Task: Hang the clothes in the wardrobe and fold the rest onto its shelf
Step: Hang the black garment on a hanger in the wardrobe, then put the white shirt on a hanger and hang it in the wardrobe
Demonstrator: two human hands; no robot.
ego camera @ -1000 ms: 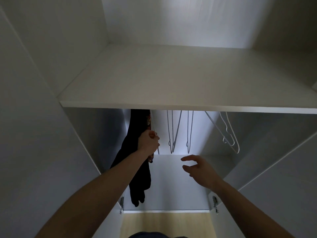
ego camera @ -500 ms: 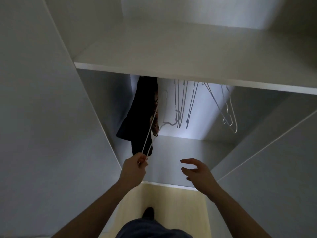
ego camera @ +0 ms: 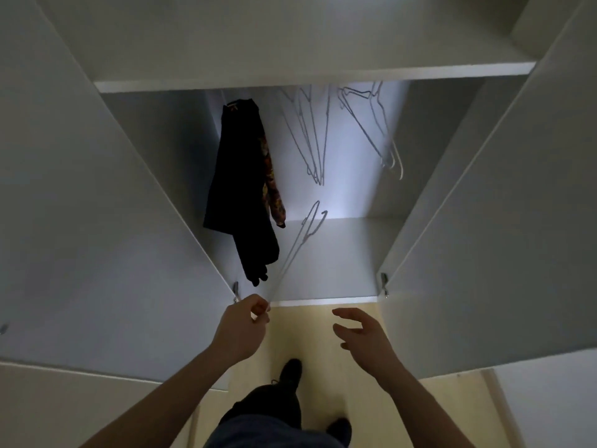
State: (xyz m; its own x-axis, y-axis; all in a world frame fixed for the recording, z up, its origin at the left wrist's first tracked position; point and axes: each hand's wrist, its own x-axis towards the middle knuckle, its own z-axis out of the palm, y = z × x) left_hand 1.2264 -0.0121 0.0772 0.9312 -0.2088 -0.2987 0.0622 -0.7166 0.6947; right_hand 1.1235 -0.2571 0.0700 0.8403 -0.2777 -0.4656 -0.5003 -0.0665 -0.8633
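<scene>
Since half a second ago you have stepped back from the wardrobe and drawn the wire hanger down and out with you; it now slants from your left hand up into the hanging bay, its hook end blurred by motion. Your left hand pinches the hanger's lower end between thumb and fingers, just in front of the wardrobe floor's front edge. Your right hand hangs apart to the right, fingers loosely spread, holding nothing. The dark garment hangs at the left of the bay, a patterned piece beside it. Bare hangers dangle under the shelf; more hangers hang further right. Your dark shoes stand on the pale floor.
</scene>
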